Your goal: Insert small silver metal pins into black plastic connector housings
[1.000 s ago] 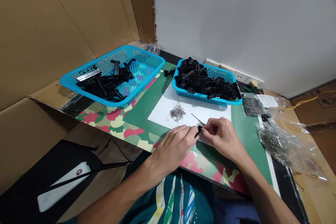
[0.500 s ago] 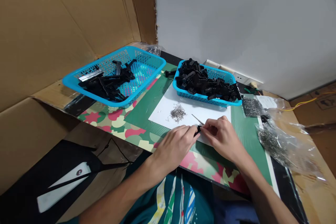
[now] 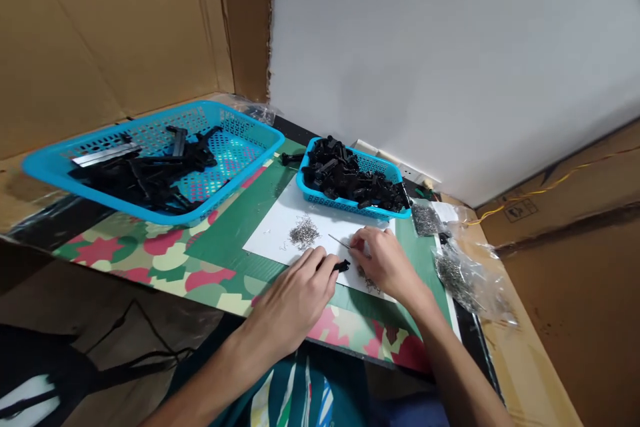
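My left hand (image 3: 303, 283) is closed around a small black plastic part (image 3: 342, 266), whose end sticks out past the fingertips. To its right, my right hand (image 3: 383, 259) pinches a thin metal rod (image 3: 339, 241) that points up and left over the white sheet (image 3: 273, 230). A small gap separates the right fingertips from the black part. A pile of tiny metal wire pieces (image 3: 304, 233) lies on the sheet beyond my left hand. More small metal pieces (image 3: 369, 281) lie partly hidden under my right hand.
A blue basket (image 3: 250, 170) with black parts stands at the left. Behind the sheet is a smaller blue basket (image 3: 345, 203) heaped with black parts. Plastic bags of metal pieces (image 3: 455, 280) lie at the right. A white wall and cardboard enclose the table.
The view has swung, so the scene sits further left. My right hand has drawn away from the black part, which now shows more clearly in my left hand.
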Motion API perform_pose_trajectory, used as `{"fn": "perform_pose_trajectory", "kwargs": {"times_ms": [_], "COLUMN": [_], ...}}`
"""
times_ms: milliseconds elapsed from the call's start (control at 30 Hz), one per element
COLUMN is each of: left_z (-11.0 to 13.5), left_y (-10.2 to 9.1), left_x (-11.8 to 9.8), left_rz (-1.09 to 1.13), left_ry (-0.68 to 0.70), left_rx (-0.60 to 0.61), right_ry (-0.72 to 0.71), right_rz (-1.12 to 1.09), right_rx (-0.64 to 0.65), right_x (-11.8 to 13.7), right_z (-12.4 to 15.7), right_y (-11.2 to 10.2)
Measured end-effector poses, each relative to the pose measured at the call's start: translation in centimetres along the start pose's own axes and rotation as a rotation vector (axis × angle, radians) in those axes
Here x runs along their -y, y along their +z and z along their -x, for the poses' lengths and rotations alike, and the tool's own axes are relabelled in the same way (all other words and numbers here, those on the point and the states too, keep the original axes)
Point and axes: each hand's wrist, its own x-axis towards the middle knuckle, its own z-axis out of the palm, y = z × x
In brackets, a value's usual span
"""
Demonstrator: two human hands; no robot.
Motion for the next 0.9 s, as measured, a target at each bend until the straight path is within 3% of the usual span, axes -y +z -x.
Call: {"fn": "perform_pose_trajectory", "kwargs": {"times_ms": [167,433,567,900], "left_z": [0.1,0.5,0.5,0.2], "left_y": [0.4,1.0,0.8,0.4], "left_x": [0.7,1.0,0.8,0.5], "left_rz": [0.072,0.078,0.079,0.117], "left_ry": [-0.030,-0.041,-0.057,-0.060], "left_rx": [-0.062,-0.146,-0.127,-0.097], "right_ry": [0.017,-0.029,0.017,0.122], "right_rz": [-0.035,-0.549,-0.733,-0.841], "right_rx": [-0.042,-0.163,-0.149,-0.102], "right_x": [0.2,0.2,0.0,0.2], "right_z": [-0.5,0.2,0.6,0.7], "right_y": [0.0,-0.2,0.4,1.0]}}
